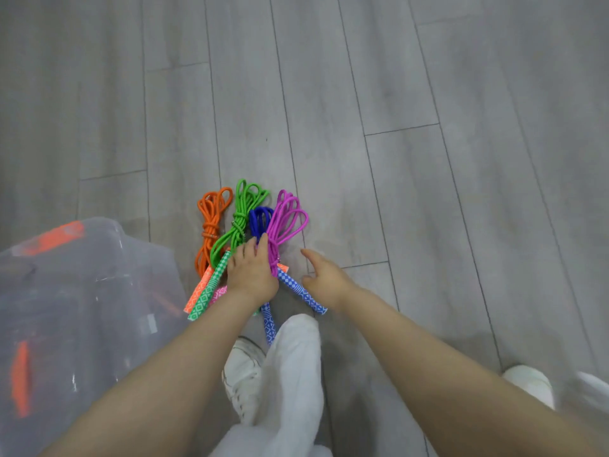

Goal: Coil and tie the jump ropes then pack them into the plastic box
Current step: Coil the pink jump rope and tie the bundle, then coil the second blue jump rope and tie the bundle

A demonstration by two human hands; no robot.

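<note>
Several coiled, tied jump ropes lie side by side on the grey floor: an orange rope (pixel 211 222), a green rope (pixel 242 216), a blue rope (pixel 258 221) and a purple rope (pixel 286 219). Their patterned handles point toward me. My left hand (pixel 252 273) presses down on the bunch where the blue and purple coils meet their handles, fingers wrapped around the purple rope. My right hand (pixel 321 278) hovers just right of the bunch, fingers apart, holding nothing, above a blue patterned handle (pixel 301 291). The clear plastic box (pixel 85 291) stands at the left.
The box has orange latches (pixel 52 239) and blurs at the left edge. My white trouser leg (pixel 290 374) and white shoe (pixel 244 367) are below the ropes; another white shoe (pixel 530 384) is at lower right. Grey plank floor spreads all around.
</note>
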